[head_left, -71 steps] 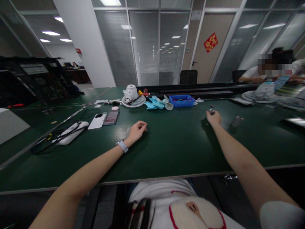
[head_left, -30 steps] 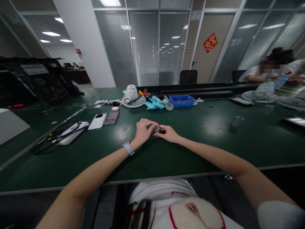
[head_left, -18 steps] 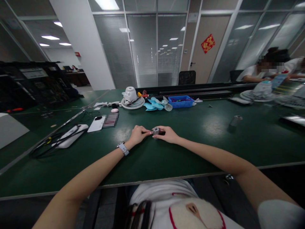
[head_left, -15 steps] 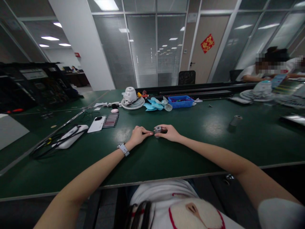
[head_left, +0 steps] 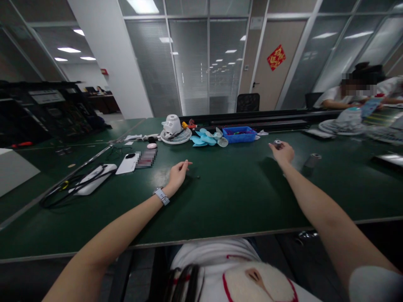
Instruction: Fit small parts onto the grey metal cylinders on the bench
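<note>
My right hand is raised at the right of the green table, its fingers closed round a small grey metal cylinder. Just right of that hand stands a second grey metal cylinder, upright on the tabletop. My left hand is at the middle left, wearing a watch. Its thumb and index finger are pressed together at the tips; what they hold, if anything, is too small to make out. A tiny dark piece lies on the table to the right of these fingers.
Along the back are a white fan part, light blue fan blades and a blue tray. To the left lie a white phone and a white device with a black cable. People sit at the far right.
My right hand has carried the cylinder up and to the right, away from my left hand. My left hand has drawn back slightly left, and the tiny piece now shows on the table.
</note>
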### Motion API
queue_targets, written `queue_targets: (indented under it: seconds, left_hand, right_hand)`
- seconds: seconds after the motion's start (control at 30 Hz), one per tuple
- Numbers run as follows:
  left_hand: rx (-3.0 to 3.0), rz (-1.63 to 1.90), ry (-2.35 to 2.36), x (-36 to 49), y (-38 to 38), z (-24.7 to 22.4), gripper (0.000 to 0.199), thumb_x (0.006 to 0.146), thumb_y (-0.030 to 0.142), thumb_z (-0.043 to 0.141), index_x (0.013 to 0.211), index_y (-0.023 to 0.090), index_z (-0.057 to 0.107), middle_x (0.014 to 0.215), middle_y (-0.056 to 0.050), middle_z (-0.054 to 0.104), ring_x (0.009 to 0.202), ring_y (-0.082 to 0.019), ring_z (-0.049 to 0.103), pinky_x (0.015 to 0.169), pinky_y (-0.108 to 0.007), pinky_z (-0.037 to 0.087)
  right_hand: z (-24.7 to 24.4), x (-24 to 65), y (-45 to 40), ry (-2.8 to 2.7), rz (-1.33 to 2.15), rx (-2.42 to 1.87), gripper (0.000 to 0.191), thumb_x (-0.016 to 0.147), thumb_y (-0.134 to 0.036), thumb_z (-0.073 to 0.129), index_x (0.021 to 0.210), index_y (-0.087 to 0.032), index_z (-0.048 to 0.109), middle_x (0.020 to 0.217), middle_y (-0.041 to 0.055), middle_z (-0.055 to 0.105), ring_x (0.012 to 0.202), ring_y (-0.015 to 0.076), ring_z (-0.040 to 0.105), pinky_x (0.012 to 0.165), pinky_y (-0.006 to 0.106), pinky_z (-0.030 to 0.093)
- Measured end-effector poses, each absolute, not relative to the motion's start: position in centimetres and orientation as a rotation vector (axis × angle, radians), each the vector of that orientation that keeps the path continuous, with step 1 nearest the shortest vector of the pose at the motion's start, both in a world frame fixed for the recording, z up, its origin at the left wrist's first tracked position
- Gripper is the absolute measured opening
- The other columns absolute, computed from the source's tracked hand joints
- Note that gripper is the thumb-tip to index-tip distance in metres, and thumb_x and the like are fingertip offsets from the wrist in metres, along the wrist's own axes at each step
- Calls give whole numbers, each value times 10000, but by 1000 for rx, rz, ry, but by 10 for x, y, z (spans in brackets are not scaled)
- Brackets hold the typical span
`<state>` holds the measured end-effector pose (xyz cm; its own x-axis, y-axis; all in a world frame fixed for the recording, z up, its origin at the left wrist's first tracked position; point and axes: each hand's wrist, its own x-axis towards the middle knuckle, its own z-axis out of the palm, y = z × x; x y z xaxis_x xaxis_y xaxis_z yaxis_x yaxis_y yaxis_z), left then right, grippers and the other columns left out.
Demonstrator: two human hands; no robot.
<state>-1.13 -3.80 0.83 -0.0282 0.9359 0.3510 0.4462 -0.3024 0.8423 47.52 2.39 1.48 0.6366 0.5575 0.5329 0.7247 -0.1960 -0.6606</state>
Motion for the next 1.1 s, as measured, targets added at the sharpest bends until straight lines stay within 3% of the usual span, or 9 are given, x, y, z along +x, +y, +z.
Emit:
queue_targets:
  seconds: [0.2, 0.3, 0.37, 0.47, 0.53, 0.6, 0.8, 0.93, 1.1]
  left_hand:
    - [1743, 1335, 1466, -11, -38, 8, 543, 919, 629, 404, 908, 190, 724, 721, -38, 657, 719, -189, 628, 669, -287, 457]
    - [1741, 1336, 1445, -9, -38, 8, 541, 915, 637, 407, 885, 187, 706, 701, -33, 642, 702, -185, 618, 666, -287, 452]
    - [1738, 1337, 1439, -9, -39, 9, 537, 916, 635, 406, 881, 187, 700, 703, -33, 642, 701, -183, 618, 658, -285, 449]
    - [1740, 1331, 1441, -8, -41, 11, 533, 917, 631, 407, 869, 185, 695, 703, -38, 646, 701, -183, 621, 647, -285, 447]
    - [1738, 1325, 1440, -7, -43, 13, 534, 913, 635, 413, 860, 183, 692, 694, -40, 646, 692, -184, 621, 638, -286, 446]
    - [1729, 1328, 1429, -7, -44, 14, 534, 908, 638, 417, 850, 180, 685, 685, -40, 641, 677, -182, 616, 629, -286, 447]
    - [1755, 1336, 1398, -7, -43, 12, 520, 907, 627, 425, 840, 181, 682, 662, -31, 638, 657, -176, 612, 624, -285, 452]
    - [1755, 1334, 1386, -7, -42, 11, 525, 901, 638, 431, 836, 181, 680, 657, -28, 635, 645, -170, 609, 625, -281, 449]
    - [1726, 1318, 1377, -5, -44, 13, 546, 883, 662, 438, 834, 175, 678, 647, -29, 628, 637, -168, 607, 604, -274, 448]
  right_hand:
    - [4, 478, 19, -879, -5, -1993, 457, 739, -435, 764, 1080, -142, 684, 1050, 153, 716, 978, 300, 664, 887, 437, 492]
    - [13, 466, 14, -868, -139, -1969, 652, 723, -399, 776, 1280, -135, 565, 1239, 187, 645, 1142, 328, 597, 993, 505, 425]
    - [24, 445, 10, -965, -344, -1880, 796, 732, -386, 768, 1411, -130, 441, 1427, 218, 509, 1302, 345, 481, 1076, 546, 336]
    - [42, 386, -2, -1374, -431, -1649, 681, 837, -385, 671, 1435, -150, 447, 1530, 197, 403, 1406, 336, 372, 1128, 541, 273]
    - [46, 335, -14, -1753, -278, -1445, 470, 914, -402, 579, 1333, -187, 581, 1476, 165, 492, 1374, 320, 431, 1129, 525, 291]
    - [44, 284, -31, -2128, -77, -1169, 384, 947, -425, 544, 1261, -235, 656, 1445, 119, 543, 1351, 299, 474, 1137, 524, 296]
    - [20, 203, -74, -2566, 304, -712, 400, 996, -336, 488, 1372, -262, 603, 1528, 79, 445, 1432, 260, 389, 1167, 530, 286]
    - [13, 204, -76, -2553, 388, -706, 354, 978, -219, 505, 1287, -236, 676, 1379, 69, 604, 1343, 236, 511, 1136, 463, 375]
    - [18, 222, -63, -2470, 212, -777, 417, 866, -22, 542, 1123, -271, 757, 1121, 2, 748, 1066, 179, 688, 1004, 366, 491]
